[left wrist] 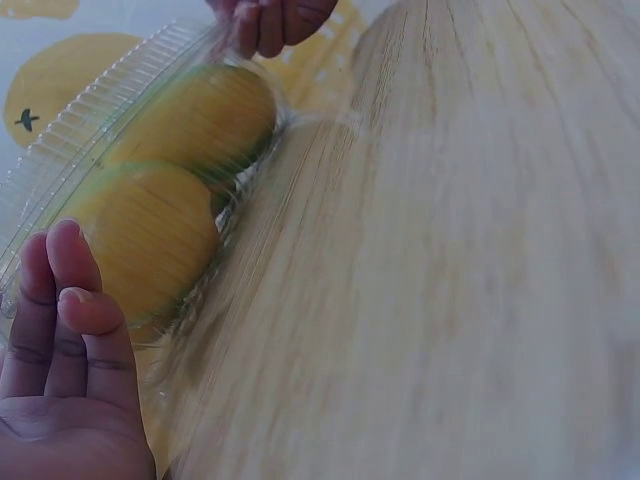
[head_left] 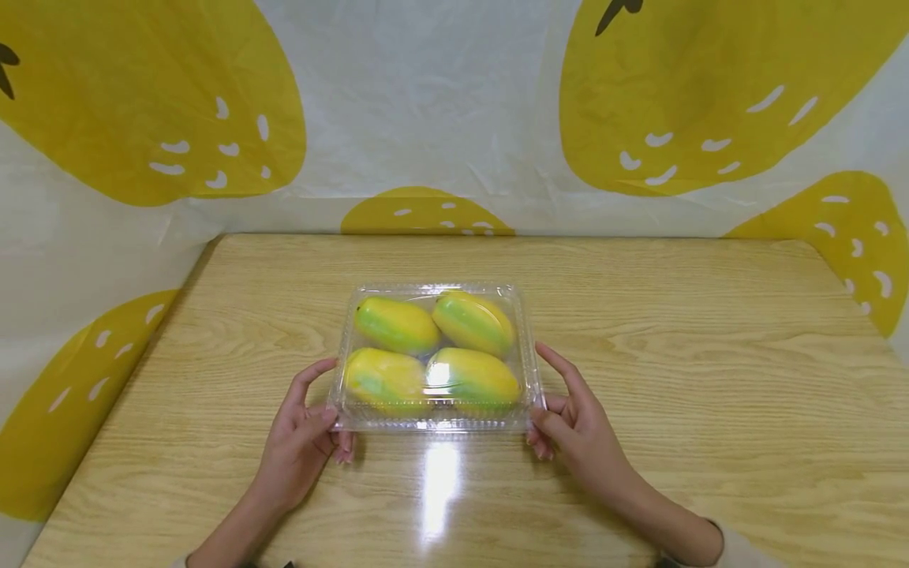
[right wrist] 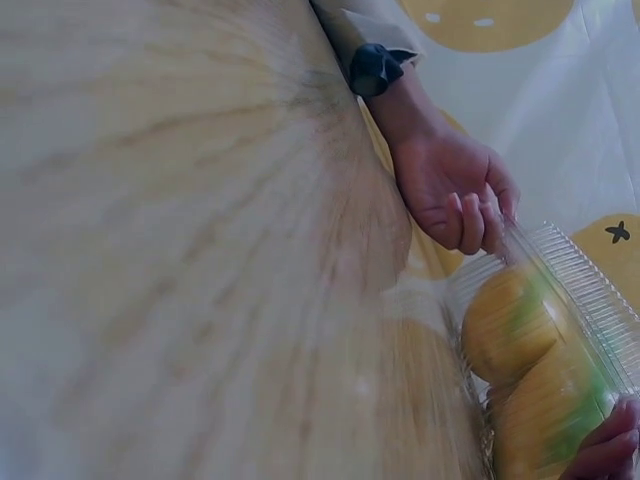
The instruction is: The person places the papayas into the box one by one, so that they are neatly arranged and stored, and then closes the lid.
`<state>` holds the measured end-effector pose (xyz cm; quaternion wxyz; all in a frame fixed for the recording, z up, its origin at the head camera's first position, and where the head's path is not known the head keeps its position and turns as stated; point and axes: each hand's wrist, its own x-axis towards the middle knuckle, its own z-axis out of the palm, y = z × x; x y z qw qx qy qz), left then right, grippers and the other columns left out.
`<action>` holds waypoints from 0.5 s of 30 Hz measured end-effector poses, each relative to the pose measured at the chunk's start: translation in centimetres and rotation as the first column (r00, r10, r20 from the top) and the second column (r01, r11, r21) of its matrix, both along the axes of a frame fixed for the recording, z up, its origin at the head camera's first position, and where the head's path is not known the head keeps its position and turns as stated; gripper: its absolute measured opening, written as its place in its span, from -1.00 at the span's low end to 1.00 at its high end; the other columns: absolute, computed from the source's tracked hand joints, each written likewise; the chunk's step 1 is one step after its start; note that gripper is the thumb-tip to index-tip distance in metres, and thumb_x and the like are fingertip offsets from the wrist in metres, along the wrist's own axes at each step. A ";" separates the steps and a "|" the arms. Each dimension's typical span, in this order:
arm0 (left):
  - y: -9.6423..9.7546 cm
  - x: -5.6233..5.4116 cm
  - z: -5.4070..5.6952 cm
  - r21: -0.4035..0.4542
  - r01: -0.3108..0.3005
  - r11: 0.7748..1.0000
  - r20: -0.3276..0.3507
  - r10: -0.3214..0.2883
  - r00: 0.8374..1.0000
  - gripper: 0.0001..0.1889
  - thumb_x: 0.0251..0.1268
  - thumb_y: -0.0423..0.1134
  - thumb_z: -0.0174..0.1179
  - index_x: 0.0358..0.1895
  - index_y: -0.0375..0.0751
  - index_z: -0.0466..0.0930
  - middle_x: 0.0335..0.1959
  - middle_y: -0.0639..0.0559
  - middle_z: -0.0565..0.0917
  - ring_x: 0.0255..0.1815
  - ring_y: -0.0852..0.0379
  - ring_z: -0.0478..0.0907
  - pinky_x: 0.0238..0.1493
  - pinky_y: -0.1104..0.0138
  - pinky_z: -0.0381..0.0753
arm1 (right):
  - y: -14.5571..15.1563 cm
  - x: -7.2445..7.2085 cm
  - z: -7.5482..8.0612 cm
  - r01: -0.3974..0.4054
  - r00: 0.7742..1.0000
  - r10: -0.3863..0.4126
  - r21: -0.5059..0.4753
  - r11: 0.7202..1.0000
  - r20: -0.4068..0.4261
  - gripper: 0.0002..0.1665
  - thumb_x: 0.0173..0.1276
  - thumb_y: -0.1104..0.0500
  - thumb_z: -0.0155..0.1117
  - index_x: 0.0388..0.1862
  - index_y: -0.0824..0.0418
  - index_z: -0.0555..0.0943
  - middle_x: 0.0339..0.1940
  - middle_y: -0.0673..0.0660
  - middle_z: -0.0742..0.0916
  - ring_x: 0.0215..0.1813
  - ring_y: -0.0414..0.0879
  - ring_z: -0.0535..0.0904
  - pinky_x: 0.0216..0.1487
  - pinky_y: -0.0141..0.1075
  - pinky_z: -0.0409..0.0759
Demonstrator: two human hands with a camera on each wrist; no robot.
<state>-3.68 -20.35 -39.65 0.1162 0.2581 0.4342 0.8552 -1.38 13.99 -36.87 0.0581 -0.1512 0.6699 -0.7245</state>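
Observation:
A clear plastic clamshell box with a ribbed rim sits in the middle of the head view, its lid closed over several yellow-and-green, mango-like fruits. My left hand grips its near left corner, thumb on the front edge and forefinger along the side. At the opposite near corner, my right hand holds it the same way. The left wrist view shows the left fingers against the ribbed side. In the right wrist view the box is tilted in the picture, one hand at each end.
Under the box is a wood-grain table, with a bright reflection just in front of the box. A white cloth printed with big yellow fruit hangs behind the table and along its sides. A dark band circles the left wrist.

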 end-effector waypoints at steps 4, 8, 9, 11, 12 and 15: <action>-0.3 0.1 0.1 0.012 0.001 1.000 -0.006 -0.001 1.000 -0.44 0.39 -0.63 -0.44 0.43 -0.30 -0.13 -0.46 -0.09 0.65 -0.51 0.07 0.59 -0.56 0.30 0.52 | -0.2 0.0 0.0 -0.006 1.000 0.006 0.000 1.000 0.016 -0.15 0.37 0.51 -0.02 0.54 0.15 -0.04 -0.58 0.24 0.61 -0.56 -0.15 0.54 -0.62 -0.30 0.55; -0.6 0.2 0.1 0.031 0.007 1.000 -0.007 -0.006 1.000 -0.43 0.37 -0.65 -0.44 0.43 -0.31 -0.15 -0.46 -0.11 0.66 -0.49 0.04 0.59 -0.52 0.29 0.56 | -0.4 -0.3 -0.2 -0.018 0.995 0.025 -0.079 0.997 0.093 -0.14 0.34 0.51 -0.02 0.55 0.12 -0.03 -0.57 0.16 0.63 -0.56 -0.19 0.51 -0.60 -0.40 0.52; -0.6 0.2 0.1 0.032 0.007 0.999 -0.006 -0.006 1.000 -0.42 0.37 -0.65 -0.43 0.43 -0.30 -0.15 -0.46 -0.11 0.66 -0.50 0.05 0.59 -0.52 0.29 0.56 | -0.4 -0.4 -0.3 -0.027 0.991 0.045 -0.142 0.989 0.123 -0.13 0.34 0.52 -0.04 0.55 0.11 -0.03 -0.56 0.12 0.63 -0.55 -0.21 0.50 -0.59 -0.44 0.48; -0.7 0.3 0.1 0.027 0.003 1.000 -0.001 -0.003 1.000 -0.42 0.37 -0.65 -0.42 0.43 -0.28 -0.15 -0.45 -0.10 0.66 -0.51 0.05 0.60 -0.54 0.29 0.55 | -0.5 -0.8 -0.6 -0.054 0.981 0.107 -0.298 0.953 0.164 -0.13 0.35 0.53 -0.09 0.56 0.13 -0.08 -0.53 0.06 0.64 -0.53 -0.24 0.49 -0.56 -0.51 0.43; -0.7 0.4 0.1 0.025 0.000 1.000 0.001 0.000 1.000 -0.42 0.38 -0.65 -0.41 0.43 -0.27 -0.15 -0.46 -0.10 0.66 -0.51 0.05 0.60 -0.56 0.29 0.54 | -0.6 -0.9 -0.8 -0.067 0.974 0.142 -0.374 0.925 0.176 -0.14 0.36 0.53 -0.11 0.56 0.13 -0.10 -0.52 0.04 0.65 -0.52 -0.25 0.49 -0.55 -0.54 0.41; -0.7 0.5 0.0 0.015 -0.010 1.000 0.001 0.010 1.000 -0.42 0.39 -0.64 -0.41 0.43 -0.24 -0.15 -0.45 -0.09 0.67 -0.53 0.07 0.59 -0.59 0.29 0.50 | -0.7 -1.2 -1.3 -0.108 0.962 0.218 -0.506 0.856 0.163 -0.13 0.37 0.55 -0.17 0.56 0.16 -0.16 -0.47 0.03 0.67 -0.48 -0.25 0.52 -0.51 -0.56 0.42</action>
